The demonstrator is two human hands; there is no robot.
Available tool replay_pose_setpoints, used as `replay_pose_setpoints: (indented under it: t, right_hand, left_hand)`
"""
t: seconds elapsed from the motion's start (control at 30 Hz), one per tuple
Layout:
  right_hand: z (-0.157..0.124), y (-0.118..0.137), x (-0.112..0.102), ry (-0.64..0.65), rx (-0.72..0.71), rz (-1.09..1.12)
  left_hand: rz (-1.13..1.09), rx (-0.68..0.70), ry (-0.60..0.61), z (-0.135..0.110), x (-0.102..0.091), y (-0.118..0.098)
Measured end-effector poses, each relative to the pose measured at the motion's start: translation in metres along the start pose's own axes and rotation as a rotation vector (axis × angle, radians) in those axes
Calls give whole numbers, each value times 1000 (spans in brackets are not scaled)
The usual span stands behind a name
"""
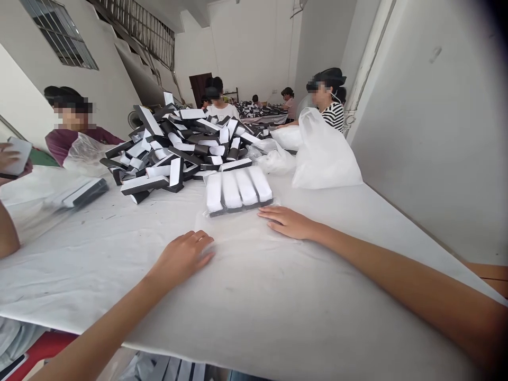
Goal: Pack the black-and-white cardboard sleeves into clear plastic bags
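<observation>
A clear plastic bag (239, 191) holding several white-and-black blocks in a row lies on the white-covered table (254, 312). My right hand (289, 221) rests at the bag's near right corner, palm down with fingers stretched out. Nearer to me and further left, my left hand (186, 254) lies on the table cover, its fingers loosely spread and nothing seen in them. What looks like the bag's loose clear end (238, 227) stretches between the two hands. Behind the bag rises a large heap of loose black-and-white blocks (190, 143).
A large translucent white bag (325, 153) stands right of the heap, beside crumpled plastic (273, 156). At left lies another bagged block bundle (85, 193). Co-workers sit around; one person's hands (11, 159) hold blocks at far left. A wall (432, 132) runs along the right.
</observation>
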State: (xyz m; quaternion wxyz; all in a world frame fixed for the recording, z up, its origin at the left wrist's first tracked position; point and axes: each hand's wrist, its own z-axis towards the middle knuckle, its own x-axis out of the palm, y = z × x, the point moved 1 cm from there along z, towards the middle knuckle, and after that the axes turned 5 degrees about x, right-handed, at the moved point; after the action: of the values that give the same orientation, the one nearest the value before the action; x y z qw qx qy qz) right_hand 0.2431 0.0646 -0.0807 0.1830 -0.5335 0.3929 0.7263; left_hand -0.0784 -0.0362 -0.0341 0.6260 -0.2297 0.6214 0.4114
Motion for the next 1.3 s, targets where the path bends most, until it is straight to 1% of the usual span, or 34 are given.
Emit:
replay_pose_setpoints:
  t: [0.03, 0.13, 0.2, 0.27, 0.43, 0.53, 0.6, 0.7, 0.8, 0.9, 1.0, 1.07, 1.13, 1.2, 1.27, 1.3]
  right_hand:
    - [0, 0, 0, -2, 1, 1]
    - [-1, -1, 1, -12, 5, 11]
    - [-1, -3, 1, -18, 8, 20]
    - [-1, -3, 1, -16, 12, 20]
    - [0, 0, 0, 10, 12, 14]
    - [0, 0, -1, 15, 7, 13]
    - [0, 0, -1, 5, 5, 13]
    - [0, 0, -1, -8, -2, 22]
    - [0, 0, -1, -2, -2, 24]
    - [1, -1, 0, 18, 4, 3]
    - [1, -3, -1, 47, -11, 11]
    - [-1, -5, -3, 82, -36, 51]
    - [-3, -7, -6, 123, -58, 96]
    - [-5, -8, -10, 154, -68, 116]
    - [-7, -8, -13, 173, -66, 108]
    - [-8, -8, -14, 178, -65, 104]
  left_hand:
    - [27, -9, 34, 3, 0, -3]
    - [97, -91, 141, 19, -1, -12]
    - [95, -140, 165, 26, -1, -16]
    - [69, -169, 155, 27, -1, -16]
    - [1, -189, 108, 4, 0, -12]
    - [-74, -216, 126, -8, -1, -11]
    - [-130, -248, 135, -11, -3, -11]
    - [-177, -273, 101, -12, -6, -11]
    - [-139, -214, 66, -11, -5, -7]
    - [-115, -168, 68, -13, 0, -1]
    - [-166, -165, 67, -22, 7, 4]
    - [-211, -148, 76, -30, 7, 6]
    - [-248, -108, 95, -37, 2, 8]
    - [-299, -78, 124, -41, -8, 11]
    - [-370, -106, 145, -37, -22, 17]
    - [-403, -131, 137, -32, -28, 20]
